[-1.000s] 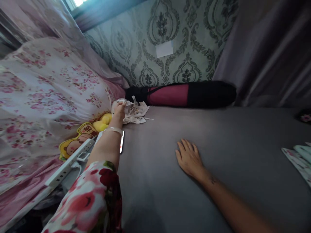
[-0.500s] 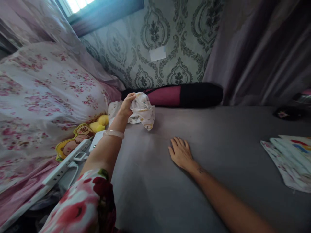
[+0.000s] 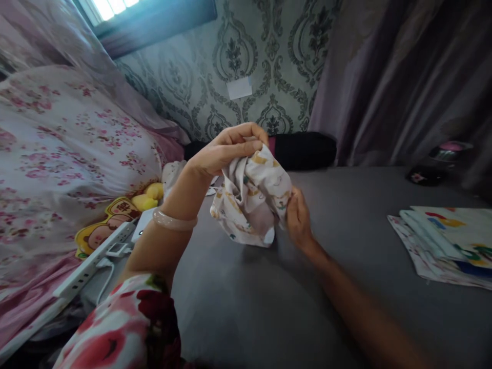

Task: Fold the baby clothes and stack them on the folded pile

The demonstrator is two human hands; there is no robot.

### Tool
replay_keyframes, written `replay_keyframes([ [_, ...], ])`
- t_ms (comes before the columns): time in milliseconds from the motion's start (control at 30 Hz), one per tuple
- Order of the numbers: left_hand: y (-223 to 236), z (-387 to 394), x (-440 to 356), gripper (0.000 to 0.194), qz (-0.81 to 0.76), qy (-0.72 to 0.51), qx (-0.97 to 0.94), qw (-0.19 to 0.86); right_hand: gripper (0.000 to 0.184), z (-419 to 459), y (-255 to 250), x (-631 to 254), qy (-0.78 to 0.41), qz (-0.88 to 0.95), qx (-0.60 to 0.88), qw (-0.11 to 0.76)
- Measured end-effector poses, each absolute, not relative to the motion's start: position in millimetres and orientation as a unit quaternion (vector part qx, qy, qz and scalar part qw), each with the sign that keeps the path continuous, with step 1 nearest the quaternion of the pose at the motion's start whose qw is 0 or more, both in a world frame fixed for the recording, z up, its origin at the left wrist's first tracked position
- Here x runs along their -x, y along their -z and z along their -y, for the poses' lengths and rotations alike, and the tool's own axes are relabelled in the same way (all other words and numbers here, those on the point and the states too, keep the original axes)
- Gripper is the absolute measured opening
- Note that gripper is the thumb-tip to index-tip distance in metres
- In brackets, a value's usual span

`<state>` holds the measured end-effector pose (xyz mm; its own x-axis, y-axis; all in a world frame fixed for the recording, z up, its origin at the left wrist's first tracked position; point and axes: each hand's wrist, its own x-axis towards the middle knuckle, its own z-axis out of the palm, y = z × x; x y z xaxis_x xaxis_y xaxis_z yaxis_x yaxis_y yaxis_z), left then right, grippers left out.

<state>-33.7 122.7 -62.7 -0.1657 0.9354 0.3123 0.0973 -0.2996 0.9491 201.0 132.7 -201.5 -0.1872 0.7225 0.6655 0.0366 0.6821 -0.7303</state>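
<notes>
A crumpled white cloth [image 3: 255, 197] with a yellow and green print hangs in the air above the grey bed surface [image 3: 238, 302]. It looks like a small garment, though its bunched folds hide the exact kind. My left hand [image 3: 236, 146] pinches its top edge between thumb and fingers. On the cloth's right side, my right hand [image 3: 299, 218] has its fingers closed on the edge. Behind my left wrist, another pale cloth [image 3: 171, 177] lies partly hidden.
At the right lie folded cloths [image 3: 449, 246], with a dark bottle [image 3: 438, 161] behind them. A long black and pink roll [image 3: 305, 150] rests along the wall. To the left are a power strip [image 3: 92, 261], yellow plush toys [image 3: 107, 223] and a floral cover [image 3: 77, 154].
My left hand has brought the printed cloth up and to the right, nearer to me. My right hand has left the bed surface and taken hold of the cloth's right edge.
</notes>
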Motion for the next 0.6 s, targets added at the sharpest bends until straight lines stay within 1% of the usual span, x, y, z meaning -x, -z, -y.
replay_keyframes([
  [67, 67.6, -124.7, 24.9, 0.013, -0.470, -0.590, -0.546, 0.364, 0.041, -127.4, 191.0, -205.2, -0.324, 0.714, 0.250, 0.568],
  [133, 76.3, -126.1, 13.5, 0.014, -0.465, -0.584, -0.548, 0.378, 0.041, -127.1, 186.1, -207.3, -0.360, 0.713, 0.252, 0.546],
  [200, 90.0, -126.1, 4.4, 0.017, -0.454, -0.583, -0.547, 0.394, 0.044, -132.2, 185.1, -207.9, -0.394, 0.715, 0.256, 0.518],
  [267, 108.5, -125.0, 0.8, 0.022, -0.440, -0.593, -0.534, 0.413, 0.042, -141.0, 185.5, -208.8, -0.416, 0.715, 0.263, 0.497],
  [367, 139.6, -121.6, 3.7, 0.035, -0.432, -0.609, -0.485, 0.455, 0.039, -155.8, 184.0, -215.2, -0.426, 0.710, 0.285, 0.484],
  [467, 163.3, -115.8, 5.9, 0.049, -0.424, -0.595, -0.452, 0.512, 0.038, -167.7, 177.7, -229.0, -0.419, 0.715, 0.305, 0.470],
  [533, 171.5, -111.3, 3.7, 0.054, -0.408, -0.582, -0.448, 0.542, 0.038, -173.0, 171.9, -239.6, -0.411, 0.725, 0.318, 0.453],
  [600, 174.5, -107.6, -0.3, 0.055, -0.394, -0.571, -0.448, 0.564, 0.039, -176.5, 166.4, -249.0, -0.409, 0.729, 0.328, 0.439],
])
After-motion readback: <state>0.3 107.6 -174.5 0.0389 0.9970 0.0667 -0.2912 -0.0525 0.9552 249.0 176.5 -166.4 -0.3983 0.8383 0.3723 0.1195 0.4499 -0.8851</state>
